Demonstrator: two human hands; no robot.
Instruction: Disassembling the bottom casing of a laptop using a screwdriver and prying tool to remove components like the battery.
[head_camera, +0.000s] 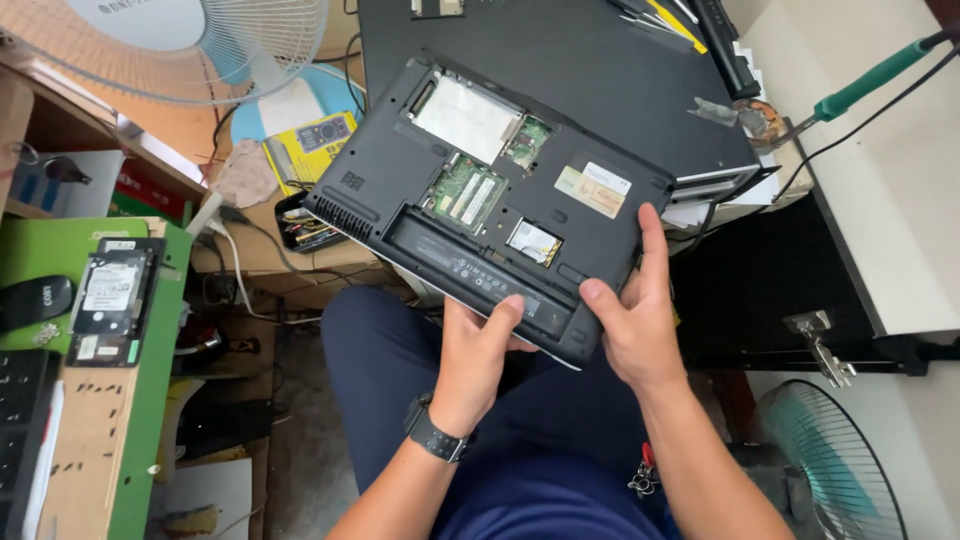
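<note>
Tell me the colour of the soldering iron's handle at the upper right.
Green, on the soldering iron handle, seen best in the head view.

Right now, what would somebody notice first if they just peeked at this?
First, the upside-down black laptop in the middle, covers off, green circuit boards showing. The left hand and right hand hold its near edge above the lap. A bare hard drive lies on the green shelf at left.
</note>
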